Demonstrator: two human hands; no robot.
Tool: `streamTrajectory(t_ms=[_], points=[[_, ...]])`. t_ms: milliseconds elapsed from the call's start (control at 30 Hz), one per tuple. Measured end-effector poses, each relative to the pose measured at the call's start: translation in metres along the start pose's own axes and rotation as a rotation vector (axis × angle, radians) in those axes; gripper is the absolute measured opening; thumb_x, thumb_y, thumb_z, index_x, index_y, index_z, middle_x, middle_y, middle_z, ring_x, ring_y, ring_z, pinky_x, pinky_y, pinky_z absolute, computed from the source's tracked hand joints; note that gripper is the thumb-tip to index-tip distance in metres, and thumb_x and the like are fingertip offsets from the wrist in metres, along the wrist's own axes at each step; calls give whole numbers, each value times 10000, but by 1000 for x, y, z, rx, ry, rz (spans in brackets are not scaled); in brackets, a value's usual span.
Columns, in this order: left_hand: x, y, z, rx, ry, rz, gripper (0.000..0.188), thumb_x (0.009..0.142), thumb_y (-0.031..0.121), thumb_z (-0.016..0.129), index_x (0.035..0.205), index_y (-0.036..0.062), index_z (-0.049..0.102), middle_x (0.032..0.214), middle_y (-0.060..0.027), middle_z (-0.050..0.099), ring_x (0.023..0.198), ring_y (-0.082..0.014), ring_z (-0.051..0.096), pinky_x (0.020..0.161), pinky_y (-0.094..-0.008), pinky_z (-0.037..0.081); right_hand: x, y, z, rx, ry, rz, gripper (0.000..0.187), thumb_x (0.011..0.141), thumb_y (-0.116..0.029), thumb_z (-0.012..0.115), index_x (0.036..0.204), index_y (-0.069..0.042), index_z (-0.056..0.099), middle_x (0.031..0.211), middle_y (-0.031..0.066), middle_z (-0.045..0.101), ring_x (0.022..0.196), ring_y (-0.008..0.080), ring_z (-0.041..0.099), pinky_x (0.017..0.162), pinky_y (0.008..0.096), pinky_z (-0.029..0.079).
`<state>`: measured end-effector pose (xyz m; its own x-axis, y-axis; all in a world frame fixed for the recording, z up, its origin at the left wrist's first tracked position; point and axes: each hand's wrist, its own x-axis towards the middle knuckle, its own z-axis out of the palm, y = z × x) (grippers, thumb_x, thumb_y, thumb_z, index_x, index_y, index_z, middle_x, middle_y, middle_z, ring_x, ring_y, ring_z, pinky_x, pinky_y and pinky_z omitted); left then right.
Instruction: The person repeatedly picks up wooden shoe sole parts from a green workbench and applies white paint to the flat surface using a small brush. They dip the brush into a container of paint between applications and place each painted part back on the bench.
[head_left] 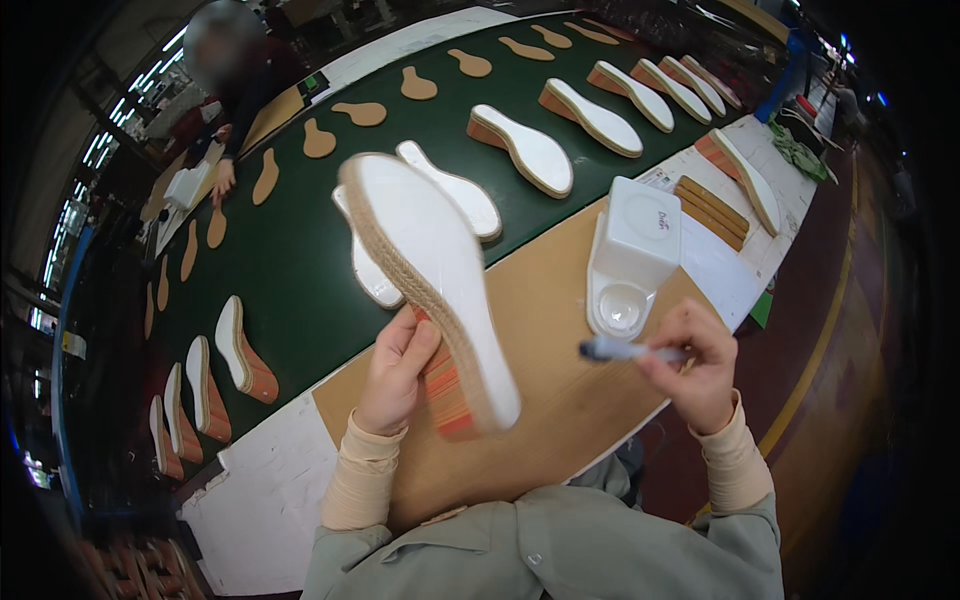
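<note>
Four wedge soles (207, 390) with white tops and striped orange heels are standing at the lower left of the frame on the green worktop (300, 260). Flat tan insoles (319, 139) are lying in a curving line from the left side up to the top, and a co-worker's hand (222, 182) is reaching down beside one of them at the upper left.

Near the centre, the left hand (395, 375) is grasping a wedge sole (425, 245) by its heel side, tilting it above a brown board (540, 400), its white face showing and its braided edge running along the left. Two more white-topped soles (455, 195) are lying partly hidden behind it, and further ones (520, 150) are lining up toward the upper right.

Right of centre, a white container (640, 235) is sitting on the board with a small round cup (620, 308) at its near end. Below it, the right hand (695, 365) is pinching a blurred, brush-like tool (625, 350), whose dark tip is pointing left, apart from the held sole. Brown strips (712, 212) are lying right of the container, and a single sole (740, 180) is resting just beyond them.
</note>
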<state>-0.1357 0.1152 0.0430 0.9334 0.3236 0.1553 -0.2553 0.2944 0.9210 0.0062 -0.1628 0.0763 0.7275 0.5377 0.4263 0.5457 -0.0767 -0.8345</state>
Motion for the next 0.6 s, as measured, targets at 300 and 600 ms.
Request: streamTrajectory(t_ms=[300,600], points=[[-10,-18,24,130,285,-135,693,882,5,723,1483,35,379,1141,-102,648,868,-189,693,678,-307,604,-12,61,-31,-579,116,199,216,735,-212,808,746,-39,678,663,59,506,573,190,478,528,338,383],[-36,-40,16,-924,-9,-354,704,1001,567,422,1584,230,216,1487,-263,393,1302,-451,472,1025,-495,503,-3,68,-19,-757,75,116,224,764,-257,782,760,-67,664,734,87,545,647,272,589,558,388,452]])
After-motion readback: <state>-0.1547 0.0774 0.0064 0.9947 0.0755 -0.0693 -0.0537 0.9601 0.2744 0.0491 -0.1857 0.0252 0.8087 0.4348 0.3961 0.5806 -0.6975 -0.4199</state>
